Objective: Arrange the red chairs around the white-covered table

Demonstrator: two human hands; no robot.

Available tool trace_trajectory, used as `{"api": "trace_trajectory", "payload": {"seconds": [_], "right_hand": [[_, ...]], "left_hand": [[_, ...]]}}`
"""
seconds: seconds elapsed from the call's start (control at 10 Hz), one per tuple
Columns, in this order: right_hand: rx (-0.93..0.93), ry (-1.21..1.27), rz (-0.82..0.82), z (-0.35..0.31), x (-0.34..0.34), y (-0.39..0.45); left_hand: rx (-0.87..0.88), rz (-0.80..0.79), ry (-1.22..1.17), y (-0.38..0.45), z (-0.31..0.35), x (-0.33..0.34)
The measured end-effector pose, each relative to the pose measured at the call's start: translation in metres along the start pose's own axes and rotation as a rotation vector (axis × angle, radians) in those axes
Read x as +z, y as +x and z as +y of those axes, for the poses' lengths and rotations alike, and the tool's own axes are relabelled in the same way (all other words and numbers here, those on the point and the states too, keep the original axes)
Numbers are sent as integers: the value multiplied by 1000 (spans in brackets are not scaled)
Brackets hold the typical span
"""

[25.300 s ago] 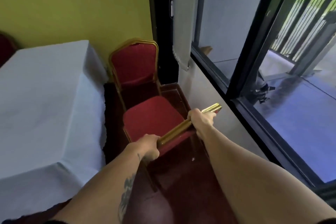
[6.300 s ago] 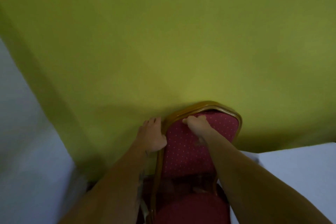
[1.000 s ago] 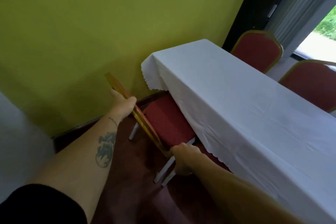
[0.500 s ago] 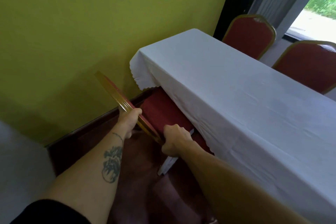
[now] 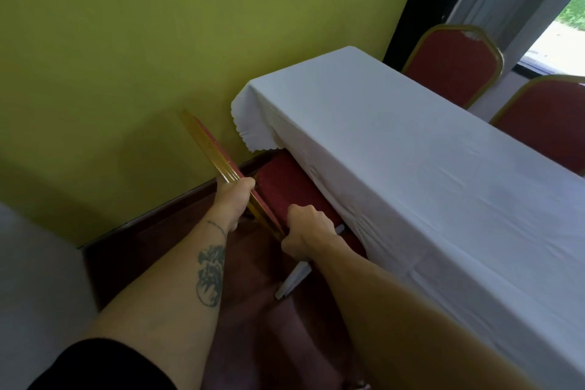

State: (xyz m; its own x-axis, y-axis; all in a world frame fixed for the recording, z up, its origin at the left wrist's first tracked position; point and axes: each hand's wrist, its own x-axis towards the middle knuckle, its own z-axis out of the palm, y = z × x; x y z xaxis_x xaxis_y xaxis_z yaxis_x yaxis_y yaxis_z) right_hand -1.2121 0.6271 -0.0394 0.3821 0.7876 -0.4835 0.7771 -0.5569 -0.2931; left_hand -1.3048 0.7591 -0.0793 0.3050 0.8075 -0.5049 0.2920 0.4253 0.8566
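A red chair [image 5: 285,182] with a gold frame stands at the near long side of the white-covered table [image 5: 411,174], close to the yellow wall. Its seat is partly under the hanging cloth. My left hand [image 5: 235,196] grips the gold top rail of the backrest. My right hand [image 5: 305,228] grips the same backrest lower down, at its near side. Two more red chairs stand at the table's far side, one by the dark door frame [image 5: 452,65] and one at the right edge [image 5: 547,127].
The yellow wall [image 5: 158,41] runs close behind the chair. A white table leg [image 5: 296,279] shows under the cloth by my right wrist. Another white-covered surface [image 5: 34,288] lies at the lower left. Dark red carpet [image 5: 253,326] lies between.
The chair has slid further under the table, so less of its seat shows. My left hand moved down the backrest rail and my right hand moved up onto the backrest.
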Motion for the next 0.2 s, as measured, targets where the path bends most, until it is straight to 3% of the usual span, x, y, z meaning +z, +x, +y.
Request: {"api": "trace_trajectory", "payload": {"seconds": [0.1, 0.2], "right_hand": [[4, 30, 28, -1, 0, -3], [3, 109, 135, 5, 2, -14]], "left_hand": [[-26, 39, 60, -4, 5, -4], [58, 222, 288, -23, 4, -4]]}}
